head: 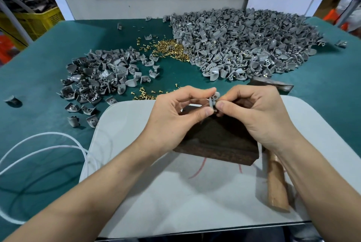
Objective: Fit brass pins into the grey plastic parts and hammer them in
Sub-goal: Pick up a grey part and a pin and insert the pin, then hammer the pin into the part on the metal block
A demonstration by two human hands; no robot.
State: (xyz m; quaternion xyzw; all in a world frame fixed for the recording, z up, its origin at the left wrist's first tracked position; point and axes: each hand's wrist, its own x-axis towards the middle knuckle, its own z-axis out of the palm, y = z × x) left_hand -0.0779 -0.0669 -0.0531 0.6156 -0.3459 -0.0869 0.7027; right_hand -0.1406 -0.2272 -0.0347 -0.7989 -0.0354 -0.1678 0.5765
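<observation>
A green cloth-covered table (48, 77) shows open cloth toward the frame's left. A big heap of grey plastic parts (244, 42) fills the upper right; a smaller heap (97, 77) sits centre left, with shiny brass pins (172, 48) between. A round-cornered white board (156, 193) at lower centre carries a dark wooden block (218, 140). Above it, the left hand (175, 116) and right hand (254, 113) pinch one grey part (214, 99) with their fingertips

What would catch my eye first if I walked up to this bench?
The huge heap of grey plastic parts at the far right of the teal table, with a glittering scatter of brass pins beside it. In front, the left hand and right hand pinch one grey part above a dark wooden block.
</observation>
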